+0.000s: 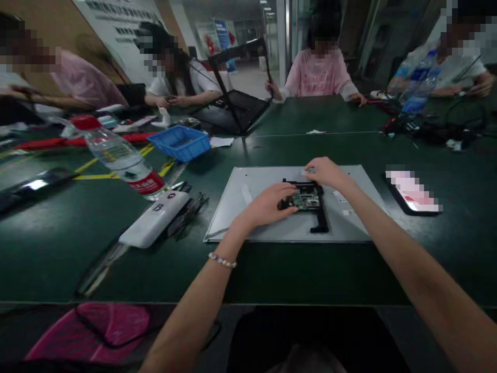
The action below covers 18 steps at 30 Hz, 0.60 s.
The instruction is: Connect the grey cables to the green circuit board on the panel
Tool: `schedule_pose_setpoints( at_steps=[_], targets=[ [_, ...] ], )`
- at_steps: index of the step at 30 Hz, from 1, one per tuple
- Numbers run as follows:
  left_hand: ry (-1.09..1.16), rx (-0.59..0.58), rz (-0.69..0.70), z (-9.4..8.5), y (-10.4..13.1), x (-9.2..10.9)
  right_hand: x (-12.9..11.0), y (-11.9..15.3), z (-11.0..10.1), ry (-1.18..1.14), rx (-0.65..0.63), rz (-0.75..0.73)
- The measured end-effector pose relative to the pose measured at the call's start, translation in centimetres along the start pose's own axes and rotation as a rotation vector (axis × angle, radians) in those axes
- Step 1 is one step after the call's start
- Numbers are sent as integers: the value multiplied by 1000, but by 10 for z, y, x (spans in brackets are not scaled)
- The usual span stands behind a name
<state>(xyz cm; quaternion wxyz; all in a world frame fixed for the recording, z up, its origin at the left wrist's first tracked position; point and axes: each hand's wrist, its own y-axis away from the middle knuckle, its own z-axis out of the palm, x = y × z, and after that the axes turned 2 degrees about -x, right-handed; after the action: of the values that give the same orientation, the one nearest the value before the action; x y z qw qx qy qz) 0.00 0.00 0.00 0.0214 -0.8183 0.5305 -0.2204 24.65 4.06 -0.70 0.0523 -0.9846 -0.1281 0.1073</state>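
Note:
A light grey flat panel [272, 230] lies on the green table in front of me. On it rests a black bracket [320, 220] with a green circuit board [308, 201] beside its upright part. My left hand [269, 204], with a beaded bracelet on the wrist, has its thumb and fingers around the left end of the board. At the bracket's upper edge, my right hand [324, 171] is closed in a pinch on a small pale piece, too small to name. A white strip [246, 194] lies on the panel's left part.
Left of the panel are a white power bank [155, 220], a water bottle [124, 160] and a blue tray [180, 142]. A phone [413, 192] lies to the right. Across the table [310, 274] sit several people; one holds a black frame [233, 98].

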Motion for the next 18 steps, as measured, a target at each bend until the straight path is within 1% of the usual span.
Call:
schedule_pose_setpoints(
  at_steps=[5,8,13,15,18],
  targets=[
    [26,-77,-11,4,1,1,-19,2,3,160,-15,56],
    [19,-91,-24,4,1,0,-28,3,4,238,-10,92],
    [19,-118,-41,3,1,-2,-34,4,2,235,9,104],
    [16,-123,-51,3,1,-2,-33,4,0,194,37,78],
    [13,-122,-57,2,2,-2,-32,3,-1,94,54,-67]
  ],
)
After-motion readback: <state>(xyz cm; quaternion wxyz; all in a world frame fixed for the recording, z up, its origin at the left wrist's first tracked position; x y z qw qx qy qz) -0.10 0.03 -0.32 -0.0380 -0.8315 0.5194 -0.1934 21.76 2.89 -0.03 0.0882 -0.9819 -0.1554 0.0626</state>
